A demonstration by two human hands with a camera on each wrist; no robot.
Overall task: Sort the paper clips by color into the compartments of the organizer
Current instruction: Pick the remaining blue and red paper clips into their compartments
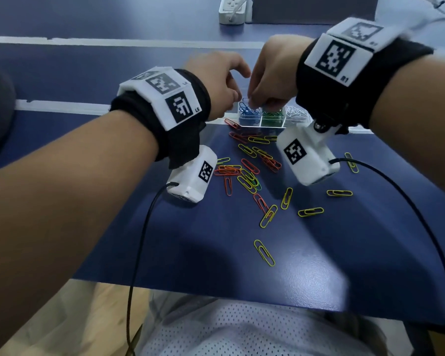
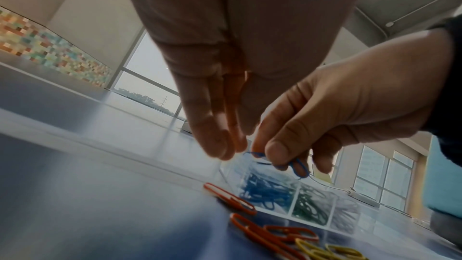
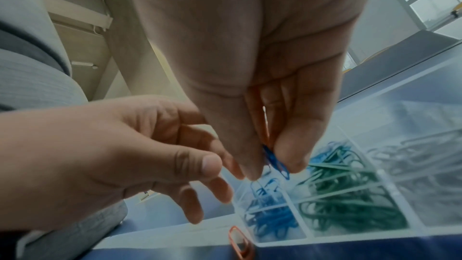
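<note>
A clear organizer (image 1: 261, 125) sits on the blue table, its near compartments holding blue clips (image 1: 249, 113), green clips (image 1: 272, 116) and silvery-white clips (image 1: 296, 114). My right hand (image 1: 254, 101) hovers over the blue compartment (image 3: 270, 218) and pinches a blue paper clip (image 3: 282, 169) between thumb and fingers; the same blue clip (image 2: 297, 167) shows in the left wrist view. My left hand (image 1: 235, 96) is close beside it, fingers (image 3: 197, 211) loosely spread and holding nothing. Several orange and yellow clips (image 1: 247, 173) lie loose on the table in front of the organizer.
Single yellow clips (image 1: 263, 253) are scattered toward the table's front edge (image 1: 216, 289). An orange clip (image 3: 240, 242) lies right against the organizer's front wall. A white power strip (image 1: 233, 9) sits at the back. Black cables (image 1: 139, 253) trail from both wrist cameras.
</note>
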